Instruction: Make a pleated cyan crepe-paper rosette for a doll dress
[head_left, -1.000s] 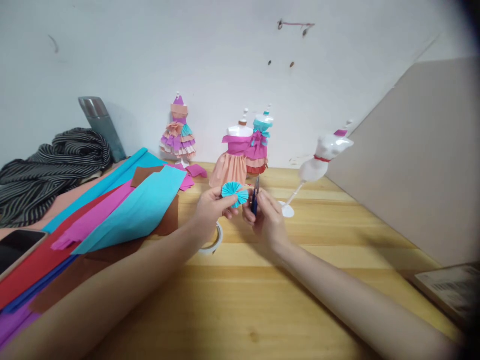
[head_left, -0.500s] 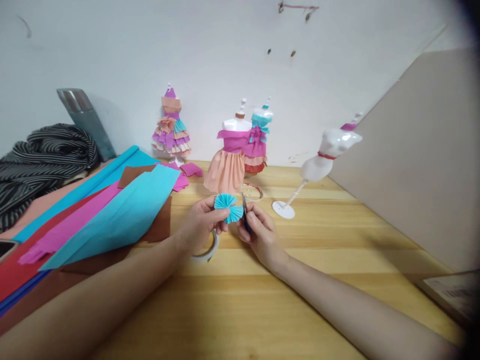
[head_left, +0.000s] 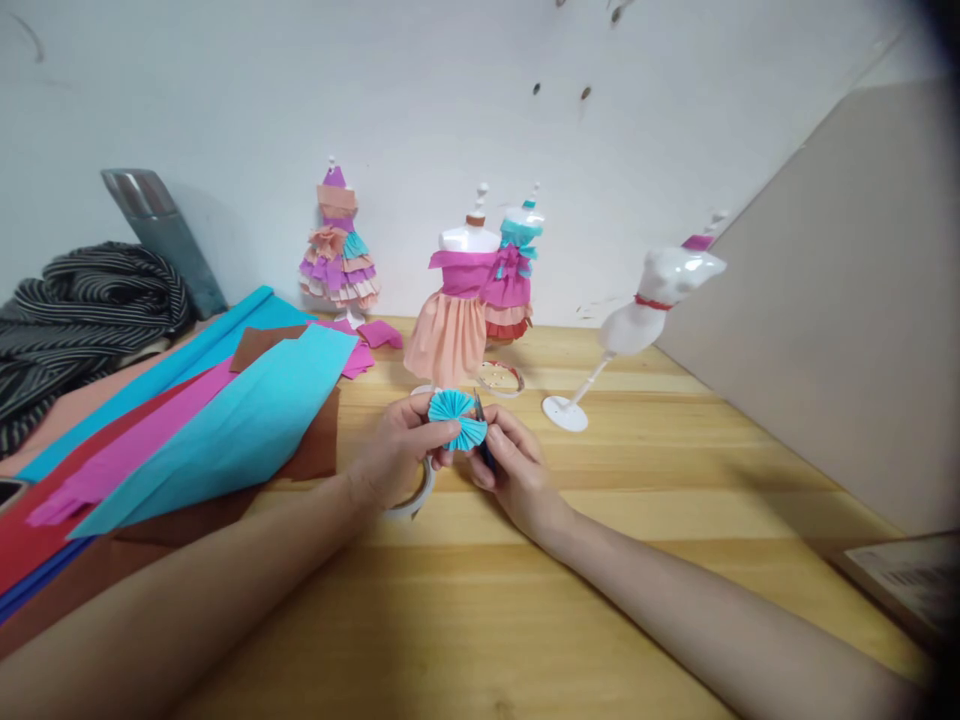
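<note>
My left hand (head_left: 399, 440) pinches a turquoise pleated paper rosette (head_left: 452, 408) between thumb and fingers. The rosette's folds fan out in two parts, with a gap on its right side. Closed around a slim dark tool with a pointed metal tip, which looks like small scissors (head_left: 486, 452), my right hand (head_left: 521, 468) is beside the rosette's right edge. The tip points up by the gap; whether it touches the paper I cannot tell. Under my left hand, a roll of white tape (head_left: 417, 500) lies partly hidden on the wooden table (head_left: 465, 610).
Behind my hands stands a mannequin in a pink and peach paper dress (head_left: 448, 335), with two more dressed mannequins nearby. A bare white mannequin (head_left: 636, 325) leans at right. Crepe paper sheets (head_left: 217, 425), a striped cloth (head_left: 97, 295) and a flask (head_left: 169, 235) occupy the left.
The scissors' tip has shifted left, closer to the rosette's gap, and my right hand has moved slightly left with it. My left hand keeps its pinch. The view has tilted slightly.
</note>
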